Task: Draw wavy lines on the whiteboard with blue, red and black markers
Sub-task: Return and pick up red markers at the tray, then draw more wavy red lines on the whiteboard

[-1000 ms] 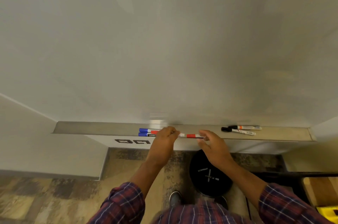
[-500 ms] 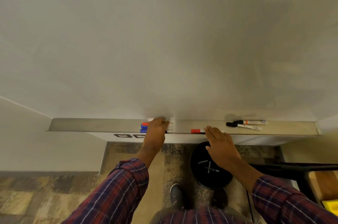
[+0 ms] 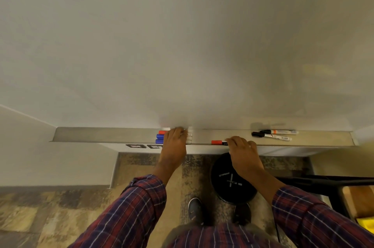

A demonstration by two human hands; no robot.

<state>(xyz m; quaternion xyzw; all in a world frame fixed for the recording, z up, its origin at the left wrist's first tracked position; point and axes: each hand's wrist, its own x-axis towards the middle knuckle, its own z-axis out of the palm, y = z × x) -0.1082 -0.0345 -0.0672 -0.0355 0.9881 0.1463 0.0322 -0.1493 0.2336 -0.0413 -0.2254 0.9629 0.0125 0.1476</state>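
Note:
The blank whiteboard point(image 3: 182, 45) fills the upper view, with a metal tray point(image 3: 101, 135) along its bottom edge. My left hand point(image 3: 174, 142) lies over a bunch of markers in the tray: a red cap point(image 3: 162, 132) and two blue caps point(image 3: 159, 136) stick out to its left. The fingers bend down onto them, and I cannot tell whether they grip one. My right hand point(image 3: 241, 149) covers the body of a red marker point(image 3: 216, 142) lying at the tray's front edge, fingers curled over it. Two black-capped markers point(image 3: 271, 136) lie further right, untouched.
A black round bin point(image 3: 224, 183) stands on the carpet below the tray, between my arms. A dark frame with a wooden surface point(image 3: 356, 199) sits at the lower right. My shoes point(image 3: 195, 210) are close to the wall.
My left hand let go of the red marker's left end and moved left onto the bunch of markers. My right hand settled over the red marker, which now lies on the tray.

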